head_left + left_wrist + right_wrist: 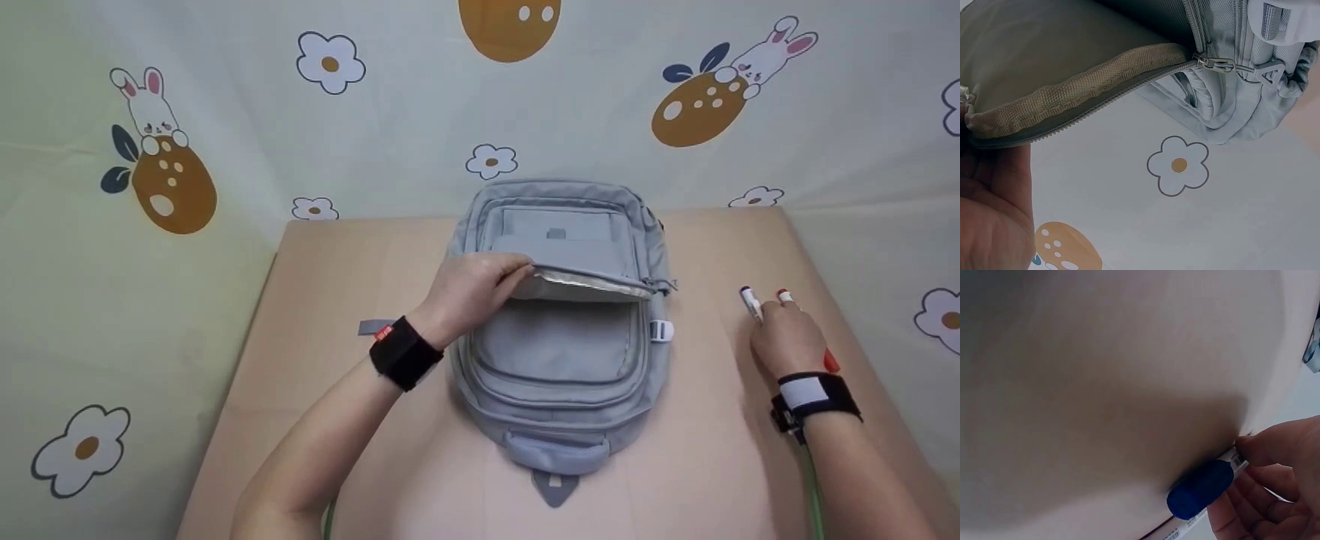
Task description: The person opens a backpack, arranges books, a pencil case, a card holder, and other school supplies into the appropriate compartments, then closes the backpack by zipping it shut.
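Note:
A grey backpack (555, 416) lies on the table with its front pocket unzipped. My left hand (480, 289) pinches the edge of the pocket flap (592, 283) and holds it raised; the zipper edge and lining show in the left wrist view. To the right of the backpack, my right hand (787, 337) is low over the table among markers. In the right wrist view, its thumb and fingers pinch a white marker with a blue cap (1201, 489). A red-ended marker (786, 298) lies beside it, and a red cap (831, 361) shows past the hand.
A zipper pull (1219, 65) hangs at the pocket's side. A white buckle (661, 331) and a strap (373, 327) stick out from the backpack's sides. Patterned cloth (405, 127) hangs behind and beside the table (322, 270).

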Demonstrator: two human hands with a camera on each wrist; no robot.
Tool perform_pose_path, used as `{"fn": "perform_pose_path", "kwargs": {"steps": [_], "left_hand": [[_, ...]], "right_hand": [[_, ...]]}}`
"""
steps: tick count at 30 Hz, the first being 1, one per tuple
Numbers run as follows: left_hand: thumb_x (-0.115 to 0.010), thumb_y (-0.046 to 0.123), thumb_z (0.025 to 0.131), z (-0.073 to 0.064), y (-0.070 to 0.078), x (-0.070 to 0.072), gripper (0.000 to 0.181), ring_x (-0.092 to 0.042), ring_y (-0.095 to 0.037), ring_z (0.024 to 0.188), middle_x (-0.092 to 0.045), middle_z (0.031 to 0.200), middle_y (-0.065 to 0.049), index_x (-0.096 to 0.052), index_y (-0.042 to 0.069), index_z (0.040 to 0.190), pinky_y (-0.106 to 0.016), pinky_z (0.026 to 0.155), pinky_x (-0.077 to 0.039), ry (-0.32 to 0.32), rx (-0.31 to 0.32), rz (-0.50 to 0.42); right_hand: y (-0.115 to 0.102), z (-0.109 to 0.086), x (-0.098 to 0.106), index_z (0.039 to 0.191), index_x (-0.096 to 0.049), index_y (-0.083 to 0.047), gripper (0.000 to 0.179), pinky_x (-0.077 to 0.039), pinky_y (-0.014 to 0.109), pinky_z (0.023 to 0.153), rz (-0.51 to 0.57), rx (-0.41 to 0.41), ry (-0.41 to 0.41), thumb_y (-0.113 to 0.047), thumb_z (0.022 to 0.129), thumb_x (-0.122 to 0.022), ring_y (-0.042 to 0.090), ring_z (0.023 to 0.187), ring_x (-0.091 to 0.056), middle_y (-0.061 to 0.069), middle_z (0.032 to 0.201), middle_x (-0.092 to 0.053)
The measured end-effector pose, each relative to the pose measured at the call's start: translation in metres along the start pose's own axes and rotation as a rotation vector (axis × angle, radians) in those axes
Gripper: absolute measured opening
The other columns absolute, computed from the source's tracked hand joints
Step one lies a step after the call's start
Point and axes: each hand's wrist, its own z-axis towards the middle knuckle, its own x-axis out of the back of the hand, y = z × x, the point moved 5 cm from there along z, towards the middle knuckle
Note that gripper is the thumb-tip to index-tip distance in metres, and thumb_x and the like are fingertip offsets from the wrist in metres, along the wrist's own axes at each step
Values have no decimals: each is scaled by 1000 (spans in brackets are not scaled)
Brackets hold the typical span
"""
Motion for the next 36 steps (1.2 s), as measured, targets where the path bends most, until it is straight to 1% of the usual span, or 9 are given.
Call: {"fn": "perform_pose_path", "kwargs": {"steps": [4,8,11,15,19,22,26,32,36], "left_hand": [[-64,24,103,1,-1,0,21,-71,-9,88,-77,101,0,-79,10,109,-29,75,-56,-10,11,-5],[-63,24,103,1,-1,1,22,-71,-10,88,-77,101,-1,-79,9,109,-29,75,-56,-14,21,-8],[-63,23,103,2,-1,1,22,-71,-10,88,-77,100,-1,-79,9,108,-30,74,-56,-10,36,-6],[-62,23,104,5,-3,2,22,-72,-12,89,-77,100,-1,-79,10,108,-32,75,-56,-9,48,-9],[-62,23,104,9,-5,2,22,-72,-13,87,-77,99,-1,-79,10,108,-33,75,-56,-15,64,-10],[-62,24,104,11,-6,2,22,-72,-14,86,-77,98,-1,-79,10,107,-34,73,-56,-22,83,-10],[-62,26,104,12,-8,3,23,-72,-13,88,-77,99,0,-79,11,107,-34,74,-56,-38,108,-17],[-62,26,104,11,-6,4,23,-71,-13,88,-77,100,0,-79,12,108,-34,74,-56,-49,116,-10],[-61,27,104,11,-3,4,24,-72,-14,92,-77,102,0,-79,12,108,-35,76,-57,-49,97,5]], "right_hand": [[-5,-3,6,108,-61,17,23,-45,58,63,49,-2,57,3,90,-57,47,76,-57,32,93,-56],[-27,-10,28,124,-61,11,33,-47,58,69,131,40,193,1,93,-59,46,86,-59,29,103,-59],[-58,-20,50,123,-65,8,33,-49,52,70,153,242,355,3,90,-64,40,86,-61,26,104,-62],[-110,-46,76,119,-69,5,31,-51,42,71,164,634,539,-2,90,-64,34,85,-65,20,102,-68],[-163,-72,88,115,-73,3,29,-52,41,69,239,930,604,-14,99,-57,32,81,-67,15,99,-72],[-198,-81,89,117,-74,1,30,-54,42,68,272,1051,582,-18,105,-54,30,80,-68,13,98,-72],[-236,-82,75,122,-72,-1,28,-55,40,68,233,1128,461,-15,104,-57,25,82,-67,9,103,-71],[-273,-76,36,117,-71,-6,23,-55,36,67,70,1115,194,-7,94,-69,21,83,-64,5,99,-67],[-280,-74,21,111,-73,-8,18,-55,34,67,21,1096,111,-7,94,-70,20,81,-64,3,94,-66]]}}
